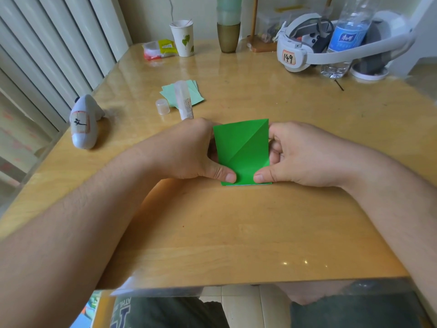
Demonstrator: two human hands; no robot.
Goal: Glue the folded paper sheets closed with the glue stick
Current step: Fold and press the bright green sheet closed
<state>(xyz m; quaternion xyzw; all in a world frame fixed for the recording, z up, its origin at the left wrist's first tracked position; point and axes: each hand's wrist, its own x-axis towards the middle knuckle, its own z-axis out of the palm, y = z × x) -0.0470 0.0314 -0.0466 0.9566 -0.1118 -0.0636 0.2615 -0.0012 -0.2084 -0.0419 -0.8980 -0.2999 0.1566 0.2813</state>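
A folded dark green paper sheet [241, 147] with a diagonal crease stands tilted up on the wooden table [236, 221] in the middle of the view. My left hand [189, 152] pinches its left edge, thumb on the front near the bottom. My right hand [300, 155] pinches its right edge the same way. Behind my left hand, an uncapped glue stick [184, 100] stands upright, with its clear cap [162, 106] beside it. Pale green folded sheets [189, 92] lie behind the stick.
A white controller [84, 123] lies at the left edge. At the back stand a paper cup [182, 37], a wrapped packet [159, 49], a tall vase [228, 31], a white headset [307, 48] and a water bottle [347, 36]. White blinds run along the left.
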